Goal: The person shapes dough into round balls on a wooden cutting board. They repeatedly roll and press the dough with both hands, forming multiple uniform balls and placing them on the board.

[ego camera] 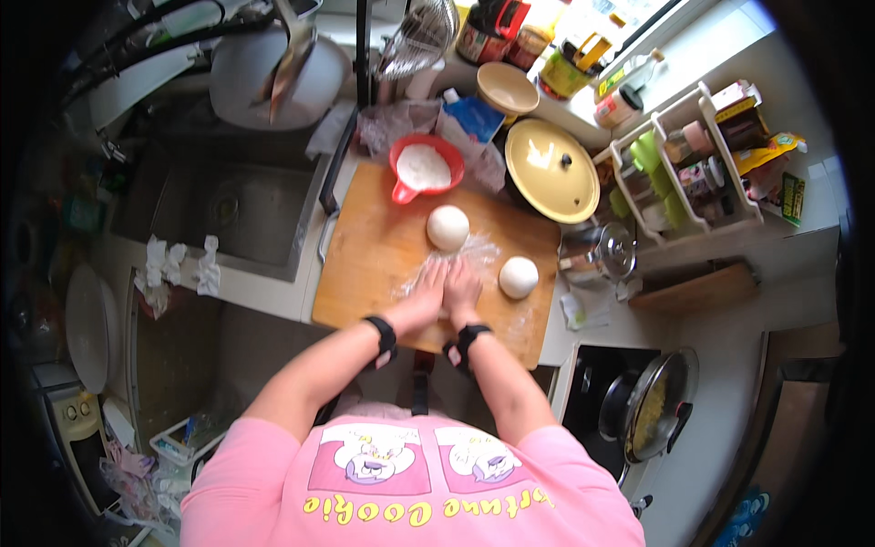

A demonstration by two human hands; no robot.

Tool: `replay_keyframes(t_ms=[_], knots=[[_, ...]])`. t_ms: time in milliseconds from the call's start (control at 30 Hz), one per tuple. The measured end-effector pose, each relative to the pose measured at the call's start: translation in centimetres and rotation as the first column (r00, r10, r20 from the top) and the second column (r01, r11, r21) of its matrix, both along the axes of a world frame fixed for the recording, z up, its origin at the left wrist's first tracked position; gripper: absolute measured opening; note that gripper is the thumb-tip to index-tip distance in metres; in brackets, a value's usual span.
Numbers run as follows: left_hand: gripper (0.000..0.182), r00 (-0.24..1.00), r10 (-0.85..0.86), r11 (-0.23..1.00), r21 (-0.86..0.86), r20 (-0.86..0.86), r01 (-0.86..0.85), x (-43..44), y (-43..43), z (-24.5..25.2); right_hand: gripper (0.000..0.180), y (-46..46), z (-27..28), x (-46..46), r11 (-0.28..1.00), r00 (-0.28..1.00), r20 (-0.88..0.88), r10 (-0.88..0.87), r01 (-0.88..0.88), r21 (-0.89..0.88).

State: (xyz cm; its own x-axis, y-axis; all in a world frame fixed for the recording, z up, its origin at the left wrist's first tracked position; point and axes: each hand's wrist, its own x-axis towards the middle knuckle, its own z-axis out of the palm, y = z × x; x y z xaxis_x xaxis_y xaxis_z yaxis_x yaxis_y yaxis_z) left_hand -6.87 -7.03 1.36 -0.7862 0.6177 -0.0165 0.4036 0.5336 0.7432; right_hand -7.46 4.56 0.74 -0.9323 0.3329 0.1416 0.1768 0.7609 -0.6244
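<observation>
My left hand (425,295) and my right hand (463,286) lie side by side on a wooden cutting board (362,253), fingers pointing away from me. They touch each other over a patch of white flour (482,249); whether anything is under the palms is hidden. A smooth, round ball of dough (448,228) sits just beyond my fingertips. To the right of my right hand rests a second dough ball (519,277). At the board's far left edge stands a red spouted bowl (403,183) holding white flour (424,167).
A sink (205,198) lies left of the board, with crumpled tissues (208,265) on its front edge. Beyond the board are a yellow-lidded pan (552,171) and a beige bowl (507,89). A glass-lidded jar (601,253) stands right; a covered pan (660,407) sits on the stove.
</observation>
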Motion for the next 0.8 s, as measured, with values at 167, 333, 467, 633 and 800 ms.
replay_keyframes(t_ms=[167,333,467,633,800], knots=[[0.078,0.978,-0.069,0.961,0.277,0.197,0.012,-2.2,-0.2,2.2,0.031,0.7,2.6,-1.4,0.923,0.996,-0.044,0.075,-0.086,-0.375],[0.072,0.994,-0.106,0.968,0.227,-0.015,0.107,3.2,-1.8,0.8,0.026,-1.1,1.6,3.6,0.996,0.962,-0.274,0.022,-0.044,-0.078],[0.072,0.993,-0.024,0.998,0.053,-0.115,0.03,2.1,-0.9,-0.6,0.027,-0.8,0.0,2.3,1.0,0.972,-0.236,0.004,-0.004,0.004],[0.083,0.991,-0.048,0.964,0.265,0.127,0.013,-1.8,-0.4,2.5,0.027,0.0,2.1,-0.8,0.988,0.998,-0.057,0.041,-0.049,-0.145],[0.085,0.999,-0.043,0.971,0.237,-0.008,0.044,4.0,-4.3,3.3,0.02,-3.1,3.2,3.0,0.919,0.955,-0.289,-0.067,-0.054,-0.39]])
